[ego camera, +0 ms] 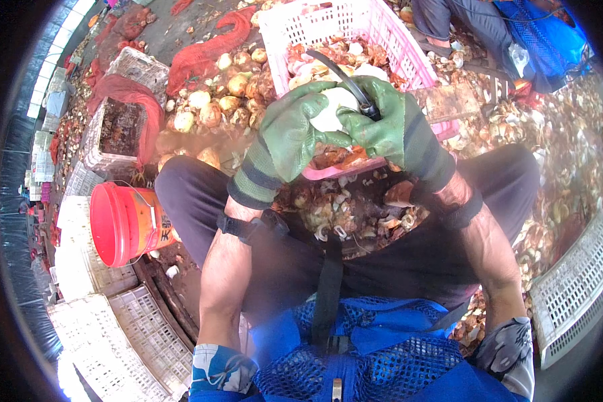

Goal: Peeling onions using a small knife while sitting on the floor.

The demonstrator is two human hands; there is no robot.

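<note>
My left hand (292, 131), in a green rubber-coated work glove with a striped cuff, grips a white peeled onion (331, 109). My right hand (393, 123), gloved alike, holds a dark curved tool (339, 73) with a black collar at its base; its exact kind is unclear. The right thumb touches the onion, and the fingers hide part of it. Both hands are above the near part of a pink plastic crate (407, 53). Onion skins (372, 47) and pale peeled onions lie in this crate.
Unpeeled onions (236, 85) lie beyond my left knee beside red mesh sacks (206, 55). A red bucket (111, 223) lies tipped on its side at left. White crates (125, 346) stand nearby, another (575, 291) at right. Peelings cover the ground. Another person's leg (475, 30) shows at upper right.
</note>
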